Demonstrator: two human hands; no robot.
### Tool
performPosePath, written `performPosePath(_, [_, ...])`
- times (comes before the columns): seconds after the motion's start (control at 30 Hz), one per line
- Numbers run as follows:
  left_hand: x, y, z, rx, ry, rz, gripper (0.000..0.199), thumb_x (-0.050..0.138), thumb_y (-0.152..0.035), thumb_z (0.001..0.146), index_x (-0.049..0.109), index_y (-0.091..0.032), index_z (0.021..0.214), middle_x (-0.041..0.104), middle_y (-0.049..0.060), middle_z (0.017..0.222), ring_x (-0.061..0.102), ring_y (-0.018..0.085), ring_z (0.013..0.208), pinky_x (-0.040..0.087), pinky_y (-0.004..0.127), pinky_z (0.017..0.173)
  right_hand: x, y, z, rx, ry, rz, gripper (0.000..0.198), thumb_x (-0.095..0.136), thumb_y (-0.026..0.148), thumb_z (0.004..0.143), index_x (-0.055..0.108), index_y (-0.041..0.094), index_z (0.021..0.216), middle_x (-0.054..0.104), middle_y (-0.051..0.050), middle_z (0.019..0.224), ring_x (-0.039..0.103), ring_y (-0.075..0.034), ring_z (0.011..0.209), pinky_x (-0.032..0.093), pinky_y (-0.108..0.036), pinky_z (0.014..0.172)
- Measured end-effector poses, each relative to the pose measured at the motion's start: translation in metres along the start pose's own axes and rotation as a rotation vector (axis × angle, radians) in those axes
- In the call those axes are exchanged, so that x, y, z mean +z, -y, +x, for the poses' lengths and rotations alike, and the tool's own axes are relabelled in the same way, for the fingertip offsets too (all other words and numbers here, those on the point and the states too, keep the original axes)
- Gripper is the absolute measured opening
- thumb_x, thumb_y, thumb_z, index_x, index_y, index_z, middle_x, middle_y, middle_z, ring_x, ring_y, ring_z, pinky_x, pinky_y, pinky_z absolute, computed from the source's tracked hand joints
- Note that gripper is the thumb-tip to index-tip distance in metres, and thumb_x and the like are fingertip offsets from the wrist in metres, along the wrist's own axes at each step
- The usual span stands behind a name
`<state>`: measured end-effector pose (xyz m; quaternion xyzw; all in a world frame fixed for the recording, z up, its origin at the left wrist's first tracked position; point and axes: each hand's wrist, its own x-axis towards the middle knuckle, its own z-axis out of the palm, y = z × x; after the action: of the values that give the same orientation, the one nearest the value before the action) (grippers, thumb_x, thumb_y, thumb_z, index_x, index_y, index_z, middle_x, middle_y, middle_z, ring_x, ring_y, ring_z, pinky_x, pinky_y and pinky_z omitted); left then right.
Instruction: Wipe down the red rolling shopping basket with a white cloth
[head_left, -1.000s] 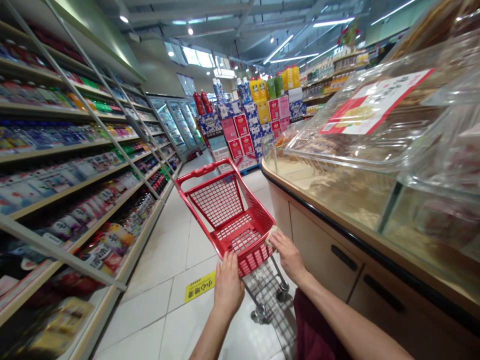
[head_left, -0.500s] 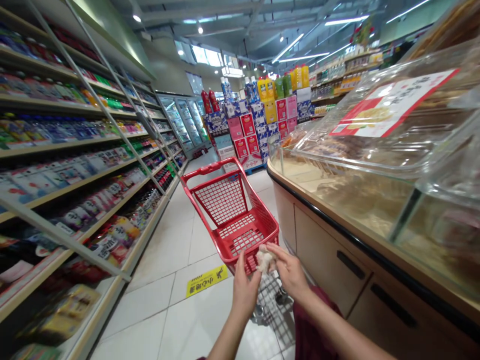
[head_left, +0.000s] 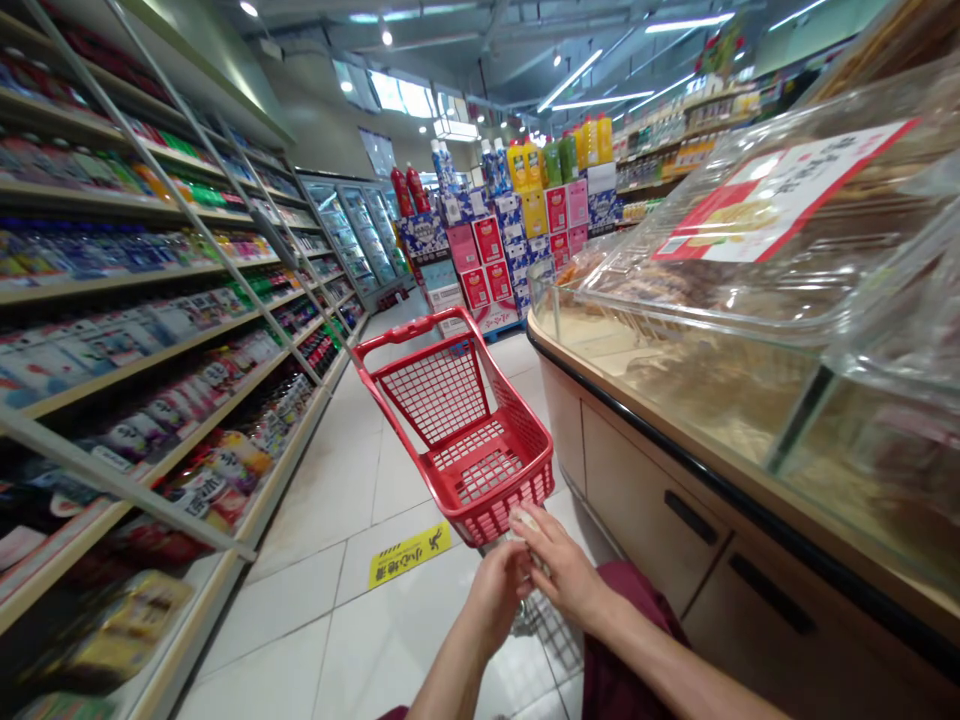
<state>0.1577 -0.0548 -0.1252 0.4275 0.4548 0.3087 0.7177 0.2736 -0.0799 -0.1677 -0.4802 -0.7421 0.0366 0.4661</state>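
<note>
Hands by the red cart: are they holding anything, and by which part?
The right hand holds a pale cloth. Most of it is hidden, so which part is gripped, and whether the left hand helps, cannot be told.

Right hand holds a pale cloth, left hand close against it, near a red shopping cart.
Stocked shelves line the left; clear plastic packages sit on the surface at right.

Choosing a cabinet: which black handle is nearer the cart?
The upper-left black handle in the picture; the lower-right black handle sits farther from the red cart.
</note>
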Motion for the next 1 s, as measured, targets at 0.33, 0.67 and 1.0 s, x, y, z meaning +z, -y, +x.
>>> performPosePath(0.33, [-0.046,-0.019,0.024,0.630,-0.401,1.412,0.055,0.044,-0.010,0.061,0.046,-0.011,0.116,0.044,0.012,0.128,0.034,0.023,0.121,0.027,0.042,0.101,0.036,-0.079,-0.010,0.256,-0.179,-0.243,0.050,0.035,-0.001,0.073,0.057,0.023,0.110,0.045,-0.006,0.128,0.040,-0.019,0.118,0.041,-0.037,0.093])
performPosePath(0.67, [-0.056,-0.012,0.018,0.619,-0.406,1.596,0.061,0.041,-0.008,0.062,0.038,-0.009,0.123,0.038,0.011,0.133,0.026,0.022,0.126,0.023,0.044,0.104,0.019,-0.071,0.010,0.065,-0.302,-0.299,0.051,0.033,0.002,0.079,0.044,0.023,0.124,0.040,-0.006,0.132,0.024,-0.020,0.127,0.031,-0.046,0.100])
performPosePath(1.0, [-0.067,-0.010,0.016,0.637,-0.324,1.517,0.064,0.039,-0.005,0.062,0.032,-0.006,0.126,0.033,0.012,0.136,0.020,0.021,0.128,0.021,0.044,0.105,0.013,-0.061,0.019,0.025,-0.381,-0.302,0.050,0.034,0.005,0.082,0.038,0.023,0.128,0.037,-0.006,0.133,0.025,-0.022,0.126,0.031,-0.048,0.100])
